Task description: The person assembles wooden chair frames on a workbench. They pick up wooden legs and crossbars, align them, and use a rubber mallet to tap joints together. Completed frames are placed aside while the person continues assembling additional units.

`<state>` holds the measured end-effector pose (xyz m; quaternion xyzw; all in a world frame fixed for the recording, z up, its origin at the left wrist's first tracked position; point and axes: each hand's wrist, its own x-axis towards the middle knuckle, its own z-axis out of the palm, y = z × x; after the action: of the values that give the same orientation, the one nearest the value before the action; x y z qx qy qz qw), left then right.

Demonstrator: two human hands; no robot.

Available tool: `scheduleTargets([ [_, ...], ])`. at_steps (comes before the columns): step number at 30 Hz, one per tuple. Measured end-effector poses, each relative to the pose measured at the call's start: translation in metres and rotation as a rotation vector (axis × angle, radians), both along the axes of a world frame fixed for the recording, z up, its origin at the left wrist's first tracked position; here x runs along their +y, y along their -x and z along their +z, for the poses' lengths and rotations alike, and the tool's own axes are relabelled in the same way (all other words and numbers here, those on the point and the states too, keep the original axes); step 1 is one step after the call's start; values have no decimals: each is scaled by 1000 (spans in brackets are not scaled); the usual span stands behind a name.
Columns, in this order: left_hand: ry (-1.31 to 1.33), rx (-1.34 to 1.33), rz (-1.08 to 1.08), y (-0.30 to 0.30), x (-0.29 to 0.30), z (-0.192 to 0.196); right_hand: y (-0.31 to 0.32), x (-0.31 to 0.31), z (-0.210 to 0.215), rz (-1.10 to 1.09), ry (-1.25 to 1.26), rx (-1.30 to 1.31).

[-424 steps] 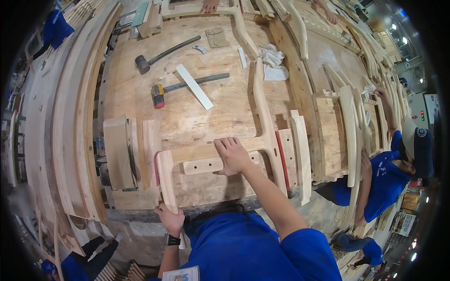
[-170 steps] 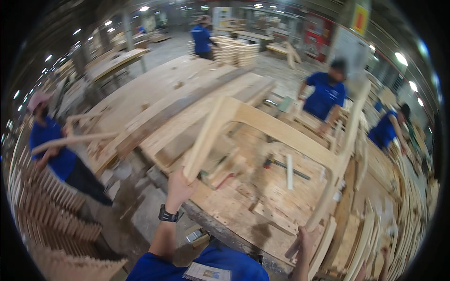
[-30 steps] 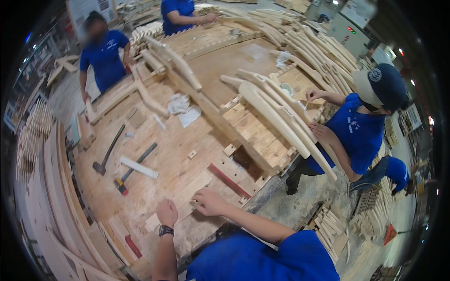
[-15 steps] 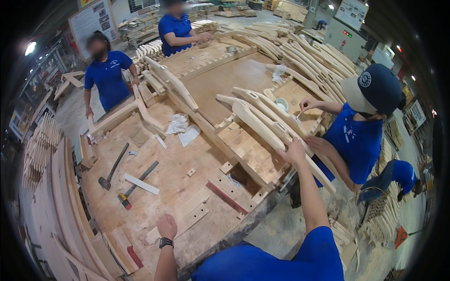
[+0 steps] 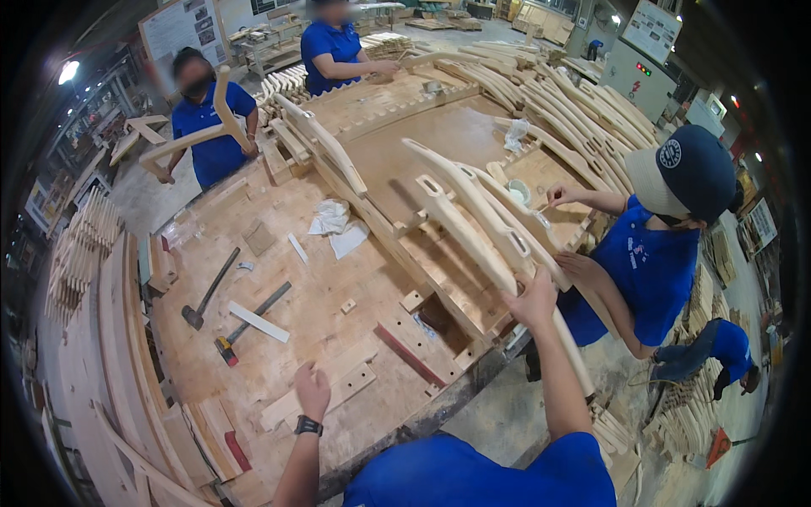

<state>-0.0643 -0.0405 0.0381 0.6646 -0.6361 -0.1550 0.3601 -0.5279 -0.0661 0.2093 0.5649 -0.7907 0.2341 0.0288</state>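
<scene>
My right hand (image 5: 534,297) is closed around the near part of a long, curved wooden piece (image 5: 460,230), a slot visible near its far end. The piece is tilted over the bench, close against a second slotted wooden piece (image 5: 494,221). A co-worker's hand (image 5: 576,269) rests on the pieces just right of mine. My left hand (image 5: 312,393), with a dark watch at its wrist, hovers over the bench with its fingers apart and nothing in them. Nearest to it is a pale wooden strip (image 5: 353,384) with holes.
Two hammers (image 5: 207,291) (image 5: 253,323) and a white strip (image 5: 258,322) lie on the workbench (image 5: 296,279). Crumpled white paper (image 5: 329,218) is beyond them. A co-worker (image 5: 655,245) stands close on the right, near a small cup (image 5: 519,193). Stacked curved pieces (image 5: 566,118) fill the far right.
My right hand has raised and turned the curved piece, so its slot now shows. My left hand has moved slightly forward, its fingers loosening. The far-left person has lifted a wooden frame off the bench.
</scene>
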Motion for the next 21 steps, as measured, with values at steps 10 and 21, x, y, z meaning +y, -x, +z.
scheduleTargets([
  [10, -356, 1696, -464, 169, 3, 107, -175, 82, 18, 354, 41, -188],
  [21, -276, 1924, -496, 59, 2, 134, -163, 125, -1, 642, -932, -1259],
])
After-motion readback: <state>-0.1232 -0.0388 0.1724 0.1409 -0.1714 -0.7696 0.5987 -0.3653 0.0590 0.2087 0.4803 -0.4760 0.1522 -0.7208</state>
